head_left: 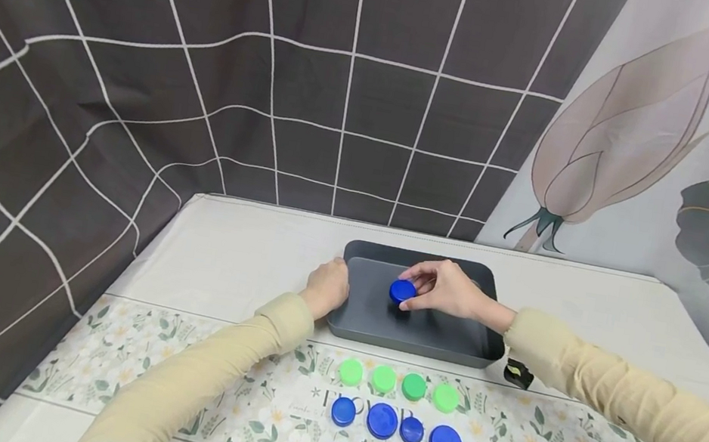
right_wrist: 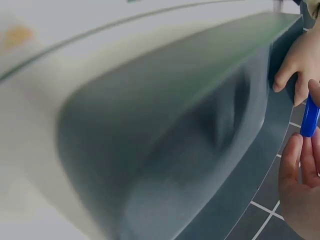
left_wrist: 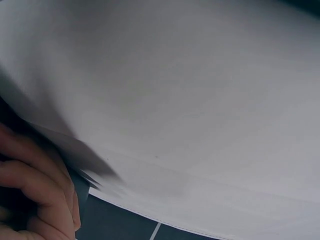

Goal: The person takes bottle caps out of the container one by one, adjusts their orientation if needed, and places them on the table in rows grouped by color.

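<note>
A dark grey rectangular tray lies on the table, long side toward me. At its left wall my left hand grips the rim with curled fingers; in the left wrist view the hand shows at the lower left. Over the tray my right hand pinches a round blue bottle cap between thumb and fingers. The right wrist view shows this blue cap tilted on edge. Several blue caps sit in a row on the floral cloth, nearer me than a row of several green caps.
A white table cover with a floral strip lies under everything. Beside the tray's front right corner is a small black item, partly behind the right sleeve. A dark gridded curtain hangs behind and to the left.
</note>
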The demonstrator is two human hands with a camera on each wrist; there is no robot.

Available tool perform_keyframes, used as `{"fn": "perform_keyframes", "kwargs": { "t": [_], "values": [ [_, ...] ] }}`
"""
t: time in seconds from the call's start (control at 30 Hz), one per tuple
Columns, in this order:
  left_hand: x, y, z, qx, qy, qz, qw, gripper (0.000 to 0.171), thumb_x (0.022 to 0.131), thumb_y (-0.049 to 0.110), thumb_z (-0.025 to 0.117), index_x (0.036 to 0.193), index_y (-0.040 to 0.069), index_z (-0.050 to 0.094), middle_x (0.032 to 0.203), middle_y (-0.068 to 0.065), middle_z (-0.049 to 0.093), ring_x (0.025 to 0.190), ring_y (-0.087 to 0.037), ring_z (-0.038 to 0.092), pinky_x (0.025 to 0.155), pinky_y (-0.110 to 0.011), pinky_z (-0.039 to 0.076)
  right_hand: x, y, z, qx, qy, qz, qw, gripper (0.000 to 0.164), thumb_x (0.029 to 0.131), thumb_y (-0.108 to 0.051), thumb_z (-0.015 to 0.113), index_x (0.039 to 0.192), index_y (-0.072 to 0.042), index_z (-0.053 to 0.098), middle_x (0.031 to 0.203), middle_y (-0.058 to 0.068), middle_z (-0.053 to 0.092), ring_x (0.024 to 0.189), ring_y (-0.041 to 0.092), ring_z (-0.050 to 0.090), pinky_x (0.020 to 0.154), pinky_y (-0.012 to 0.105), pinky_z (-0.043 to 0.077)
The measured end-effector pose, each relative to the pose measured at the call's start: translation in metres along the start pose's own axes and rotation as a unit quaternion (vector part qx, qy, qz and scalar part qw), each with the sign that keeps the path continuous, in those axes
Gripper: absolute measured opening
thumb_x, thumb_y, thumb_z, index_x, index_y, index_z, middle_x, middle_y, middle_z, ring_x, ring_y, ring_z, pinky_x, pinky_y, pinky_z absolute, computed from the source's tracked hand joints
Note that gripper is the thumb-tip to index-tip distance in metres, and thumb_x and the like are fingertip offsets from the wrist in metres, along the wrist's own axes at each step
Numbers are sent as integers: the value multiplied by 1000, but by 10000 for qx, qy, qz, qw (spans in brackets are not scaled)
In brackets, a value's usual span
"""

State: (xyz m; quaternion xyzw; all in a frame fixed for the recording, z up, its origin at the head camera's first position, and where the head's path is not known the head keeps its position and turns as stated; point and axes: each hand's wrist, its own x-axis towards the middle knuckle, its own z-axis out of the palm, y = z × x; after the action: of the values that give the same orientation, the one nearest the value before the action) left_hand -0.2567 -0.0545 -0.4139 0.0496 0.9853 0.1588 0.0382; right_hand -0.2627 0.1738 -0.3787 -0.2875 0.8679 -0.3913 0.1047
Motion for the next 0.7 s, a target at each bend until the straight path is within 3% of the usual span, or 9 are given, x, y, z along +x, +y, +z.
{"fn": "perform_keyframes", "kwargs": {
  "t": [0.7],
  "values": [
    [0,-1,1,1,24,78,10000,19,94,4,51,105,-10,56,81,-15,62,67,-23,68,52,-23,56,-62,-8,-2,149,59,-18,9999,42,71,-20,84,106,-2,69,93,8,72,77,6,68,70,20,58]
  ]
}}
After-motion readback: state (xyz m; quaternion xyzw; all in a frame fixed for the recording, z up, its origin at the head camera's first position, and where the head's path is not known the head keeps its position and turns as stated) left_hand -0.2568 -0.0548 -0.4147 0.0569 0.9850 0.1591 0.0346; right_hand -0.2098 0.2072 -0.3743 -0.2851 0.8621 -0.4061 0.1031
